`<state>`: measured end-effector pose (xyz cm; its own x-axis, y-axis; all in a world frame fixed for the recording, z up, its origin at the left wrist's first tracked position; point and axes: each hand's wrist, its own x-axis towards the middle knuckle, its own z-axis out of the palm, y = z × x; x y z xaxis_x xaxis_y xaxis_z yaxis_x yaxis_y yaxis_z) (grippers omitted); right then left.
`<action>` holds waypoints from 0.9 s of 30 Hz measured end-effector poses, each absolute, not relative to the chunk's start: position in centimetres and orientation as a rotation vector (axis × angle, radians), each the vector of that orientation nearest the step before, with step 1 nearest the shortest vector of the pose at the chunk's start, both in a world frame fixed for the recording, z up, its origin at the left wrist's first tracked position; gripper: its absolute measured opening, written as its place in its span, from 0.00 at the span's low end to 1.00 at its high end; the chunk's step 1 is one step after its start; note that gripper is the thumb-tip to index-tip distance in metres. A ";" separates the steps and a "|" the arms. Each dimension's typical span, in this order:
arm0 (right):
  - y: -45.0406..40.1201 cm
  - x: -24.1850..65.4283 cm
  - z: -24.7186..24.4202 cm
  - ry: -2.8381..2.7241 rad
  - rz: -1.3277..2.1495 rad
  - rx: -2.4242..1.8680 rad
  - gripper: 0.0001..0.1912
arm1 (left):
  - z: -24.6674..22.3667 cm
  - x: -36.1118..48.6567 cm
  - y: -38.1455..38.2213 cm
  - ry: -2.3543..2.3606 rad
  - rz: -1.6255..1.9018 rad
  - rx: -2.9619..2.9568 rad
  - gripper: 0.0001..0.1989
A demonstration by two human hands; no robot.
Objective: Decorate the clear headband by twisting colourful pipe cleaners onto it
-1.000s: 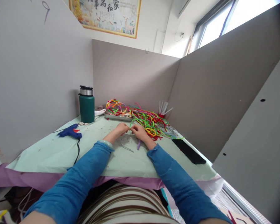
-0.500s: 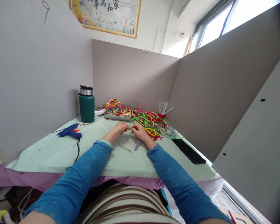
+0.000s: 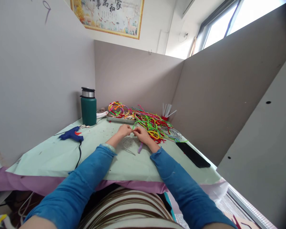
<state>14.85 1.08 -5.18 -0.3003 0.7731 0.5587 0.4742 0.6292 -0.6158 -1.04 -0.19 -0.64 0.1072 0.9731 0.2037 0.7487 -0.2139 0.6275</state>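
Observation:
My left hand [image 3: 125, 130] and my right hand [image 3: 141, 133] meet over the middle of the table, fingertips pinched close together. Both are closed on a thin pipe cleaner, mostly hidden by the fingers; a bit of green [image 3: 133, 126] shows just above the fingertips. Below my right hand a short purple fuzzy piece [image 3: 140, 148] sticks out; whether it is held or lies on the table I cannot tell. A thin grey strand [image 3: 129, 151] curves on the table below my hands. Just beyond my right hand is a heap of coloured pipe cleaners [image 3: 152, 122].
A metal tray [image 3: 121, 121] holds colourful fuzzy loops. To the left stand a green bottle [image 3: 88, 109] and a blue glue gun [image 3: 72, 135] with its cord. White sticks [image 3: 166, 109] stand in a red holder at the back right, and a black phone-like slab [image 3: 193, 155] lies at right. Partitions [image 3: 138, 76] enclose the table.
My hands stay pinched together at the same spot, with only a slight shift of the left hand and wrist. The thin strand below has moved a little.

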 end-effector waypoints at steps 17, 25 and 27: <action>0.7 14.8 -4.5 -1.833 0.491 -1.030 0.05 | -1.2 -0.8 -0.5 1.580 0.946 2.410 0.10; 0.5 14.9 -4.2 -1.764 0.571 -1.049 0.06 | -1.3 -0.9 -0.4 1.505 0.999 2.503 0.14; 0.7 14.9 -4.3 -1.760 0.566 -1.054 0.06 | -1.2 -0.9 -0.4 1.508 0.992 2.511 0.14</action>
